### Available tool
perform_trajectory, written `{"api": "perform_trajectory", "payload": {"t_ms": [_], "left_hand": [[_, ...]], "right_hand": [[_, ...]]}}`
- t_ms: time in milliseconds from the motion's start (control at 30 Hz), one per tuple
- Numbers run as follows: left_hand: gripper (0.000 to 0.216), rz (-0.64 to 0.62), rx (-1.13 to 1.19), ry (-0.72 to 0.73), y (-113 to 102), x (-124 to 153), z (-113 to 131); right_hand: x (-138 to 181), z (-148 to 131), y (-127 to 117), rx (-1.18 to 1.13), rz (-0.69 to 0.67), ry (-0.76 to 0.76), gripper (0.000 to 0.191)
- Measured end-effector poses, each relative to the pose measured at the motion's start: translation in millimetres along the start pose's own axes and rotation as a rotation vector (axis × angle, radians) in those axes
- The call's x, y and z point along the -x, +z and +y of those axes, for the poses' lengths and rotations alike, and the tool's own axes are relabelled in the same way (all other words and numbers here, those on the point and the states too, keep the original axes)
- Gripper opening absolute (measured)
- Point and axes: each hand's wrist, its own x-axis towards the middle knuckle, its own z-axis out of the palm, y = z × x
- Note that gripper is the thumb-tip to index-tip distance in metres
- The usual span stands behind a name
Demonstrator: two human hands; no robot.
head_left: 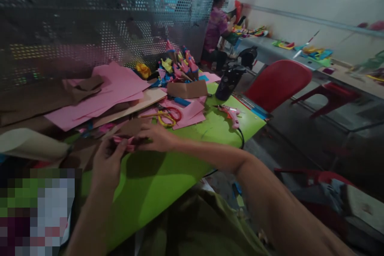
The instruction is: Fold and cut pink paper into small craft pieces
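Observation:
A small folded piece of pink paper [129, 147] is held between my two hands above the near edge of the green table [156, 176]. My left hand [106, 162] pinches its left side between thumb and fingers. From the right, the bent fingers of my right hand [157, 138] close on its other end; their tips are partly hidden. Just beyond my hands lie scissors [177, 117] with red handles, and a yellow-handled tool [166, 120] overlaps them. A pink glue gun [230, 116] rests on its side to the right, its black cord hanging over the table edge.
Large pink paper sheets [108, 92] and brown card pieces [187, 89] cover the table's far left. Behind them is a pile of folded colored paper [180, 66]. A dark tumbler [229, 82] stands near a red chair [279, 82]. Another person [216, 24] sits farther back.

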Motion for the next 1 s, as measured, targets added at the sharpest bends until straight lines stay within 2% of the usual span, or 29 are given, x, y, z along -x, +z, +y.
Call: {"api": "perform_trajectory", "payload": {"t_ms": [67, 133, 300, 433, 567, 833, 1000], "left_hand": [[0.032, -0.005, 0.006, 0.012, -0.4, 2.5, -0.7], [0.034, -0.051, 0.064, -0.015, -1.2, 5.1, -1.5], [0.035, -0.118, 0.175, -0.042, -3.9, 7.0, -6.8], [0.031, -0.100, 0.172, -0.018, -5.9, 6.5, -11.7], [0.028, -0.079, 0.165, -0.012, -6.1, 7.9, -10.8], [0.027, -0.064, 0.175, 0.007, -5.2, 9.1, -10.0], [0.030, -0.063, 0.212, -0.031, -6.5, 8.3, -12.5]], "right_hand": [[1.1, -0.7, 0.8, -0.038, -0.006, -0.011, 0.008], [2.6, -0.4, 2.0, -0.070, 0.044, 0.000, 0.006], [6.1, 5.4, 5.9, -0.173, 0.130, 0.101, 0.022], [8.8, 1.0, 3.8, -0.262, 0.138, 0.096, 0.017], [11.1, -8.3, -0.7, -0.269, 0.210, 0.041, 0.012], [11.8, -5.5, 5.0, -0.146, 0.103, 0.081, 0.004], [10.2, -4.9, 4.3, -0.158, 0.102, 0.106, 0.016]]}}
